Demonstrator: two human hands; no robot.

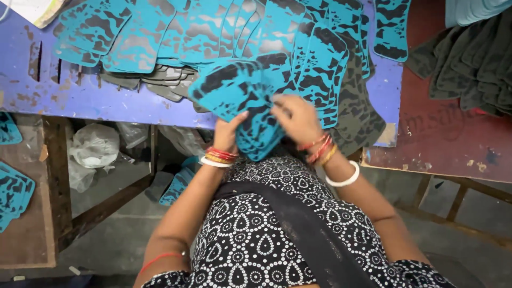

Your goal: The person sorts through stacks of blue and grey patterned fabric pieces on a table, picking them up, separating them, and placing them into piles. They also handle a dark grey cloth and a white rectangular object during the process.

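Both hands gripped one fanned stack of teal camouflage-print cutouts [242,104] at the purple table's [80,96] near edge — left hand [228,133] pinching underneath, right hand [296,120] curled over it. Pieces overlapped, too many to count — dozens more lay beyond.

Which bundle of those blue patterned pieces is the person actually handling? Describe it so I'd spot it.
Start at the purple worktable strewn with teal, black-patterned flat cut-outs. At its near edge, a fanned stack of the same cut-outs sits between the left hand and right hand. It alone is lifted and gripped.
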